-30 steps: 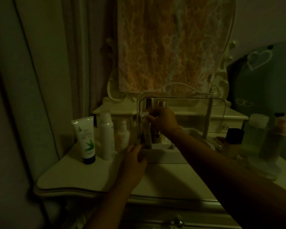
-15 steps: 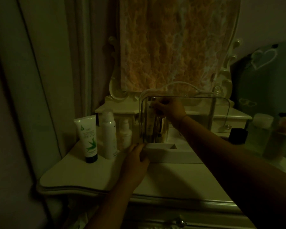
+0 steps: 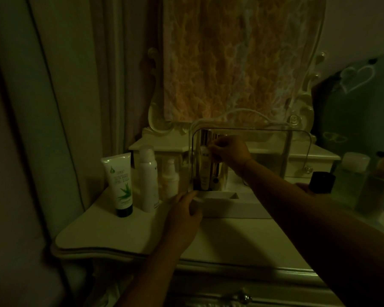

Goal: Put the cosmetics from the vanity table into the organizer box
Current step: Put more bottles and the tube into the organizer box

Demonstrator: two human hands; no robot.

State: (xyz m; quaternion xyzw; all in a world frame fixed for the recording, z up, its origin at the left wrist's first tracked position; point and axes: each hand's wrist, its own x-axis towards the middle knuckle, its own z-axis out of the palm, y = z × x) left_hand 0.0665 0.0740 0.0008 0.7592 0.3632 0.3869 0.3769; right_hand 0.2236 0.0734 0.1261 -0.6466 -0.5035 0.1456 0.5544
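**Seating a bottle in the organizer, left side**

My right hand is inside the clear organizer box, fingers pinched around the top of a slim metallic bottle. Grip is high so the hand clears the box walls while the bottle stands upright. Its base looks at or near the box floor, but I can't tell if it's fully seated.

My left hand is pressed against the box's white base at the front-left corner, fingers curled on the edge. It's holding the box itself, nothing else. Judgement: it braces the box so it doesn't slide while I load from above.

At least 2 other tall items already stand in the same left corner, touching or just beside the one I'm holding, including a white tube. Packing them tight to one wall leaves the right side open.

Still out on the vanity table, left of the box: an aloe-print tube standing on its black cap, a white spray bottle, and a small white pump bottle. Right of the box: a black-capped bottle and some pale jars, too blurred to identify.

So the task is partway done. Light is very low; labels are unreadable.
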